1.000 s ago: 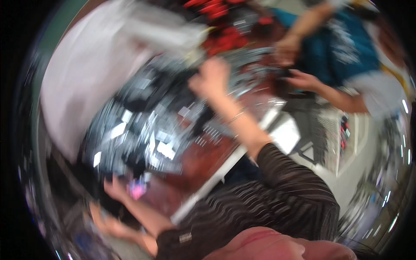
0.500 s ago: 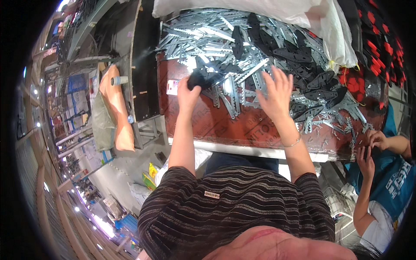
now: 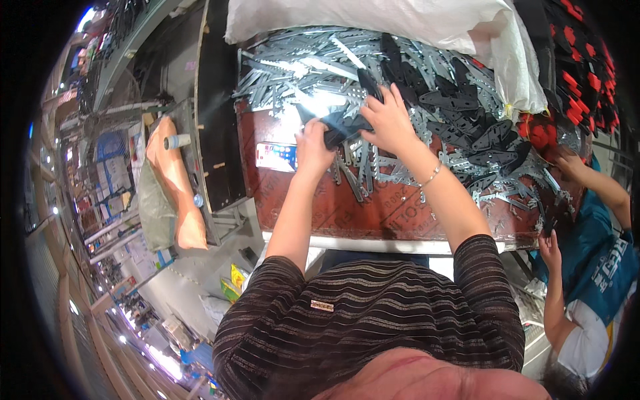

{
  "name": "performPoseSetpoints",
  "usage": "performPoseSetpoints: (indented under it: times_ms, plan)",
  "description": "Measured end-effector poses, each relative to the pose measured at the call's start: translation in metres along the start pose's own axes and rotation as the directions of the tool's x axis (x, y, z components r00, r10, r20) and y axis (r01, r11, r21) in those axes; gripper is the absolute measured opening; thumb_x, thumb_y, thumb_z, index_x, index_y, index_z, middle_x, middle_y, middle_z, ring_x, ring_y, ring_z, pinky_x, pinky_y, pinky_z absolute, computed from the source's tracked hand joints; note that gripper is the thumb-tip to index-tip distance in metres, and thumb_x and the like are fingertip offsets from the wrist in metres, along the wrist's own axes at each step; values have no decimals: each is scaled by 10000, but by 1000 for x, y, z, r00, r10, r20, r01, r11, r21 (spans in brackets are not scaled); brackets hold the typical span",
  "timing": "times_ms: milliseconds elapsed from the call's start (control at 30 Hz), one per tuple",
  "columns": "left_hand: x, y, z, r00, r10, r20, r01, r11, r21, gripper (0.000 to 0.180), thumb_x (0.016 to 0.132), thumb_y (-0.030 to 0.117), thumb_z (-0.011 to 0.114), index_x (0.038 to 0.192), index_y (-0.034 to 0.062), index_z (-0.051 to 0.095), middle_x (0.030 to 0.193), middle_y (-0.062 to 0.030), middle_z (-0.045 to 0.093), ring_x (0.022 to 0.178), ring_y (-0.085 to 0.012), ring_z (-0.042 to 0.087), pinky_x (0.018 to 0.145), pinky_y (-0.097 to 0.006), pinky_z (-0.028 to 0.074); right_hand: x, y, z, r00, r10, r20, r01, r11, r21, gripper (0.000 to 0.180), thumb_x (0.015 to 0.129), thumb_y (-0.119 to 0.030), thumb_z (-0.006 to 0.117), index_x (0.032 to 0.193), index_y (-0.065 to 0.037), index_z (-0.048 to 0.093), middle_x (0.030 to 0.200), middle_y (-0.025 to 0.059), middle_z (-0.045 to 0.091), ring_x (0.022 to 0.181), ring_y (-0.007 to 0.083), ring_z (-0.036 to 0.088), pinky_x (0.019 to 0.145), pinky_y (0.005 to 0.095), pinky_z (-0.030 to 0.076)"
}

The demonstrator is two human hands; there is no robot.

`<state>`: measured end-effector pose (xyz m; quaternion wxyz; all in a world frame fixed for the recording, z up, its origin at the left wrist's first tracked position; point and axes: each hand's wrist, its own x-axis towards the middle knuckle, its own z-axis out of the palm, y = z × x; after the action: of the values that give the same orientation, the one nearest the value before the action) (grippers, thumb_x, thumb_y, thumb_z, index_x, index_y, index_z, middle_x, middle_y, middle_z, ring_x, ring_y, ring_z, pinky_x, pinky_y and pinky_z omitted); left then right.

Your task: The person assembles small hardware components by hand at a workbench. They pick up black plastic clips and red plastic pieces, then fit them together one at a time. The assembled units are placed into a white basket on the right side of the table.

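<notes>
The left hand is gripping a black part at the near edge of the grey strips; the right hand is curving at the part's other end, its grip unclear. A phone is lying leftward on the desk.

On the reddish-brown table board, at its left part, there lies a smartphone with a lit screen. A large white woven sack is lying along the far side. At upper right are many red-and-black pieces (their kind I cannot tell). Left of the table, lower, is a yellow-and-green bag.
</notes>
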<state>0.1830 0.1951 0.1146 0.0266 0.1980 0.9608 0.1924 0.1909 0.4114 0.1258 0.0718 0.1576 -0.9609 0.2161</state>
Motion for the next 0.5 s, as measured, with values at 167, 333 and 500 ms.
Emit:
performPoseSetpoints:
  times_ms: [167,333,500]
  plan:
    - [0,8,-6,997,37,-60,-42,996,-73,334,581,58,703,869,45,535,1010,-135,575,971,-337,509,864,-404,340,-51,4,-1,985,63,-163,-54,997,56,273,647,-158,695,874,-75,566,960,61,557,1069,335,476,1001,476,351]
    - [7,9,-5,999,-22,-41,20,998,-55,358,567,106,729,873,55,549,951,-119,585,952,-315,518,882,-422,342,-106,21,-28,882,349,-317,-379,925,-36,304,651,-126,692,932,-87,584,981,64,572,1018,339,490,928,457,385]
    - [7,5,-12,995,-90,42,90,996,-1,377,556,183,755,883,85,594,964,-94,597,915,-319,551,912,-532,325,-138,43,-85,751,471,-462,-620,744,-249,465,658,-180,708,1094,-103,565,1182,100,495,1178,381,365,1000,553,262]
